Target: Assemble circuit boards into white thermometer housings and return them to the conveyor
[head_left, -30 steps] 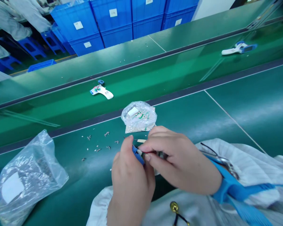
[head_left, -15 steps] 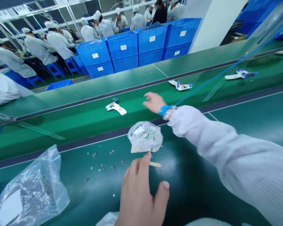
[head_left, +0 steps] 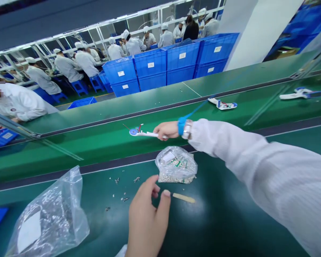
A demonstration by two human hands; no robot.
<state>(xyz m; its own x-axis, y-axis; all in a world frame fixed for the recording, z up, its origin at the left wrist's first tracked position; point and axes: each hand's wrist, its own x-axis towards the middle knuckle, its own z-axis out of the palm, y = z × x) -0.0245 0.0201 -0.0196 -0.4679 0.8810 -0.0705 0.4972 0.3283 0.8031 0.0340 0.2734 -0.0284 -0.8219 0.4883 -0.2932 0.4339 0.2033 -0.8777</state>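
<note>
Stacked blue crates (head_left: pixel 176 60), large plastic bag (head_left: pixel 52 221)

Centre: white device (head_left: pixel 146 134) with blue disc; blue wrist strap (head_left: pixel 181 125); white, finely striped sleeve (head_left: pixel 256 167). Upper centre: blue crates (head_left: pixel 152 71). Across the frame: green belt (head_left: pixel 96 146).

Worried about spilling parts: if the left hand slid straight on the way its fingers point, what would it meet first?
Probably the left edge of the small bag, just beyond the left hand. Depth is unclear, so it might slip past onto the belt.
</note>
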